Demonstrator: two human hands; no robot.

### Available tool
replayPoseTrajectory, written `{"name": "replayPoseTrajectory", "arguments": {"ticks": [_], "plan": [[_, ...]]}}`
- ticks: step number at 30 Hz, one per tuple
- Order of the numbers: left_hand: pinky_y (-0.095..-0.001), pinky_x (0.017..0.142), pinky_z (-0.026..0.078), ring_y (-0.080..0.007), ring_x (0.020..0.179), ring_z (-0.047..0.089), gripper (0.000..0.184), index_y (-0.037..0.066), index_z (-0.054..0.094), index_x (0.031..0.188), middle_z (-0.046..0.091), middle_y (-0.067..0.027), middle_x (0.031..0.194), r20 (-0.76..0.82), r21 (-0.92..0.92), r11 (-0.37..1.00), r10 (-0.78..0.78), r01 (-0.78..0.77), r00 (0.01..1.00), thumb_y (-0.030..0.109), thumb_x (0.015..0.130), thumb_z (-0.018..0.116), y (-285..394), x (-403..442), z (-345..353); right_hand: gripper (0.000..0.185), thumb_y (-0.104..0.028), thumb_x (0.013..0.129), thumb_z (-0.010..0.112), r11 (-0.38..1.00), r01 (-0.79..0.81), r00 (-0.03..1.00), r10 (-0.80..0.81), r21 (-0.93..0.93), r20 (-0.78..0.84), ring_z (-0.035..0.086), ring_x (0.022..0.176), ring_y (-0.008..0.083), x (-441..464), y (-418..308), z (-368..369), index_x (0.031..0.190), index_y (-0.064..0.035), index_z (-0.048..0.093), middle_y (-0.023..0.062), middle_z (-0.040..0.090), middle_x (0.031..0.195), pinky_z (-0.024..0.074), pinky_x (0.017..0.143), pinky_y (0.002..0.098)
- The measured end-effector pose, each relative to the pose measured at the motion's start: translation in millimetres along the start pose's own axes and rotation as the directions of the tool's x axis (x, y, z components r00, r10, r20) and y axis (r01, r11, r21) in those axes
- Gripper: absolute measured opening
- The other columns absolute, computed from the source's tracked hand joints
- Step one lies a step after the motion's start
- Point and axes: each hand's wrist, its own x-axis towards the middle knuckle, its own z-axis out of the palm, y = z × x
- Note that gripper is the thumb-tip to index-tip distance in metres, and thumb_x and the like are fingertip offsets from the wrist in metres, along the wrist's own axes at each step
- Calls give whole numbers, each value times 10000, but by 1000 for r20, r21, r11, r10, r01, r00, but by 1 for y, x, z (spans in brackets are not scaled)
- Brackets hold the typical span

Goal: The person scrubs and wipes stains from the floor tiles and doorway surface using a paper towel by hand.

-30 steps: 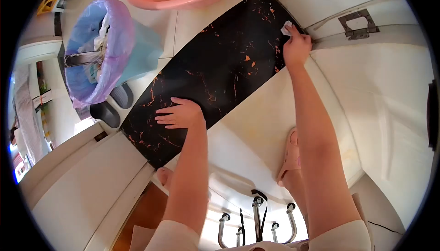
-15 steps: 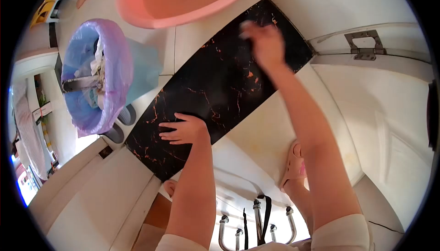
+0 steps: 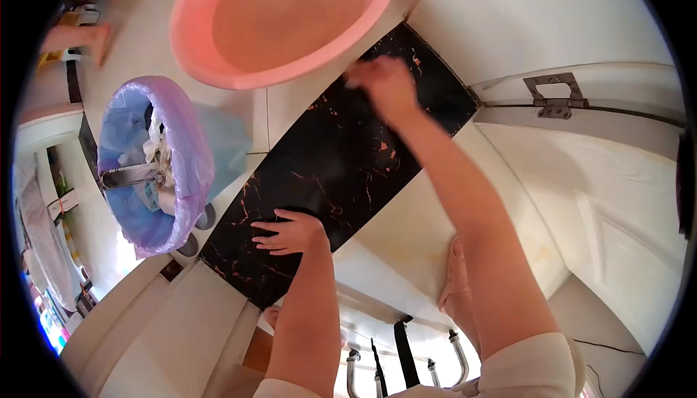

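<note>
My left hand (image 3: 290, 232) lies flat with its fingers spread on a black marble-patterned slab (image 3: 319, 180) with orange veins, set in the floor across a doorway. My right hand (image 3: 386, 91) is over the far part of the same slab, close to its edge on the basin side. Motion smears its fingers, which look curled, and I cannot make out anything in them. Just beyond that hand stands a pink basin (image 3: 218, 71) holding cloudy, brownish water.
A blue bin with a purple liner (image 3: 192, 173) and rubbish inside stands to the left. Grey slippers (image 3: 197, 231) lie behind it. A white door with a metal hinge (image 3: 555, 96) is at the right. Another person's feet (image 3: 91, 38) show at upper left. Metal chair legs (image 3: 457, 354) are below me.
My view has shifted, showing more of the basin and another person's second foot. My right hand has moved slightly left over the slab, towards the basin. My left hand stays spread on the slab.
</note>
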Motion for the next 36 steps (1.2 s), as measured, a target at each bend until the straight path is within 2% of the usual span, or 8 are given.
{"name": "replayPoseTrajectory", "arguments": {"ticks": [9, 15, 20, 22, 24, 26, 29, 36], "plan": [[-603, 1165, 157, -465, 1471, 143, 694, 85, 157, 1568, 152, -308, 1573, 34, -25, 1000, 7, -6, 999, 485, 1026, 324, -1, -1, -1, 569, 26, 785, 540, 896, -347, 936, 348, -275, -49, 571, 975, 290, -118, 54, -40, 1321, -154, 600, 62, 620, 1324, 496, 912, 378], [-583, 1173, 176, -432, 1472, 182, 690, 120, 208, 1562, 201, -289, 1571, -27, 17, 1000, -7, 7, 1000, 519, 1015, 343, -1, 1, 7, 452, 8, 851, 573, 779, -580, 800, 600, 238, -16, 590, 977, 252, -182, -38, -13, 1284, -110, 627, 57, 662, 1226, 504, 875, 367], [-604, 1165, 147, -462, 1476, 125, 704, 79, 158, 1567, 135, -317, 1575, 31, -13, 1000, 14, -14, 999, 500, 1023, 310, 0, -1, -2, 241, -290, 941, 600, 956, 93, 995, -77, 278, -70, 624, 943, 301, -115, -44, -4, 1092, -156, 732, 83, 690, 1030, 502, 810, 403], [-604, 1167, 136, -462, 1477, 116, 710, 76, 154, 1567, 136, -322, 1572, 44, -70, 998, -3, 6, 999, 509, 1023, 300, 1, -1, 0, 215, -276, 929, 603, 815, -518, 833, 413, 257, 369, 625, 985, 276, -75, 0, -26, 1083, -195, 730, 51, 685, 1097, 512, 818, 405], [-592, 1171, 151, -444, 1477, 145, 699, 98, 188, 1563, 167, -306, 1573, 9, -37, 999, -11, 11, 1000, 514, 1018, 321, -1, -1, 5, 277, -183, 916, 577, 792, -607, 775, 573, 61, 268, 606, 1051, 253, -50, 44, -61, 1169, -208, 687, 40, 670, 1168, 525, 853, 393], [-581, 1176, 166, -426, 1477, 173, 688, 119, 223, 1559, 199, -290, 1573, -17, -18, 1000, -20, 20, 1000, 520, 1012, 342, -1, -1, 8, 343, -133, 901, 559, 931, -219, 973, 232, -291, 10, 602, 1053, 285, -80, 92, -50, 1235, -149, 634, 80, 660, 1187, 531, 877, 406], [-583, 1176, 162, -422, 1478, 171, 684, 119, 240, 1555, 200, -285, 1575, -57, -54, 998, -26, 22, 998, 515, 1009, 353, 0, -2, 9, 401, -86, 881, 537, 823, -352, 915, 404, -446, 23, 597, 1074, 315, -120, 75, -45, 1278, -83, 595, 122, 618, 1280, 536, 904, 406], [-586, 1176, 133, -439, 1479, 145, 697, 96, 204, 1560, 186, -307, 1568, -39, -99, 995, -34, 30, 999, 492, 1010, 366, 6, -3, 4, 457, -87, 830, 579, 942, -265, 956, 284, -204, 68, 603, 1007, 268, -179, -53, -30, 1285, -92, 620, 115, 586, 1351, 564, 812, 366]]}}
